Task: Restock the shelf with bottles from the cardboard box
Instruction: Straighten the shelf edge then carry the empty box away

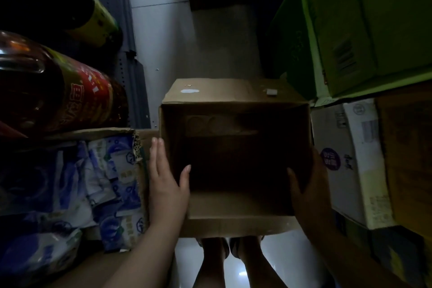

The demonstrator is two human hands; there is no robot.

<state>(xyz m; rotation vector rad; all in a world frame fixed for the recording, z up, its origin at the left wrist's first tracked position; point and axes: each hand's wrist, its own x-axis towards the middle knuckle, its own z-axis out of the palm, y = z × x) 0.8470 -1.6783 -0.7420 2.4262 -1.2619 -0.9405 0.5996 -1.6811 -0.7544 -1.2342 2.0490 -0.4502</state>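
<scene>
Down below, a pale shiny floor (163, 37) is seen in a dim, narrow aisle, and two bare legs (229, 262) are seen under the box. On the left, two big dark bottles (70, 98) are laid on their sides on a shelf, above an open carton of blue and white packets (100, 184). On the right, a green box (350, 28) and a white box (353, 154) are stacked. A brown cardboard box (233, 161) is held up in the middle with its top open; inside, it is dark and nothing can be made out. The left hand (167, 184) is pressed flat on the left wall, fingers (157, 149) straight, thumb hooked inside. The right hand (308, 189) is wrapped round the right wall.
</scene>
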